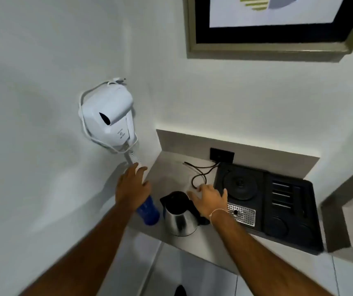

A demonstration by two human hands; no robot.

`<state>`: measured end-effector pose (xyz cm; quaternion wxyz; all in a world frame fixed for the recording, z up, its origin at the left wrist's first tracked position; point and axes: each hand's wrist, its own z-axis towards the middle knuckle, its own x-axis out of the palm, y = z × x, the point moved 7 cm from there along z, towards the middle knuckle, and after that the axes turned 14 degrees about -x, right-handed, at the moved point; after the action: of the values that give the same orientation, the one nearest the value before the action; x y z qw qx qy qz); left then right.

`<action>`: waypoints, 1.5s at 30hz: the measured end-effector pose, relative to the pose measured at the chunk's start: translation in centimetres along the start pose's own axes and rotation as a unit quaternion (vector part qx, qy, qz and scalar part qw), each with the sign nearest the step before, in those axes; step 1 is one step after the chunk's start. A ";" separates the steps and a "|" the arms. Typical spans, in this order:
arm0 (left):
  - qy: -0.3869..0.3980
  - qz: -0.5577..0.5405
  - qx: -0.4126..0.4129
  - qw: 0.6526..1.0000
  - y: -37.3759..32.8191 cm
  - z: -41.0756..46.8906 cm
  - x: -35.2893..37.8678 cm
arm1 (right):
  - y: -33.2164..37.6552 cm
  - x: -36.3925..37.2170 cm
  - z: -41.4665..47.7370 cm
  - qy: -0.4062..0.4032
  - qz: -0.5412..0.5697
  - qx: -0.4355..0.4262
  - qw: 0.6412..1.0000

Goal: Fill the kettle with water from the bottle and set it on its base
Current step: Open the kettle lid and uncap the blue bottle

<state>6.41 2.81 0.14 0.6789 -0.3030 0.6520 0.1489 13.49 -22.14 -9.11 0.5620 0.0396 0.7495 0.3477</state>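
Note:
A steel kettle with a black lid stands on the grey counter, left of the black tray. Its round base sits in the tray's left half, with a black cord running to a wall socket. A bottle with a blue label stands left of the kettle. My left hand covers the bottle's top with fingers spread; whether it grips the bottle is unclear. My right hand hovers open over the kettle's handle side, fingers apart.
The black tray has slots, round recesses and a metal drip grate. A white wall-mounted hair dryer hangs on the left wall above the bottle. A framed picture hangs above. The counter's front edge lies just below the kettle.

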 end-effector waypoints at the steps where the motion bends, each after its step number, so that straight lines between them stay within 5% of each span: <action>1: 0.026 -0.011 -0.002 1.000 0.9 0.8 0.3 | -0.3 1.3 0.0 0.021 -0.007 0.027 0.999; 6: 0.116 -0.058 -0.005 0.991 5.0 1.9 1.9 | -0.5 5.0 -1.2 0.049 0.034 0.110 0.992; 12: 0.182 -0.142 -0.007 0.973 8.3 2.7 3.4 | 1.8 5.9 0.3 0.062 0.036 0.105 0.992; 30: 0.105 -0.131 0.088 0.982 9.6 2.4 3.8 | 1.5 7.2 1.4 0.028 0.121 0.103 0.987; 35: 0.118 -0.154 0.063 0.979 10.1 3.2 3.2 | -0.7 6.9 0.7 0.034 0.208 0.119 0.970; 39: 0.082 -0.071 0.034 0.994 9.6 4.3 3.0 | -2.3 6.6 -0.1 0.054 0.266 0.113 0.956; 45: 0.231 -0.151 0.117 0.954 9.3 3.6 4.5 | -3.1 6.2 -0.3 0.090 0.291 0.073 0.950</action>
<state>4.20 11.28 -6.43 0.5548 -0.3424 0.7507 -0.1068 12.01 -21.89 -15.87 0.3626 0.2654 0.7760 0.4426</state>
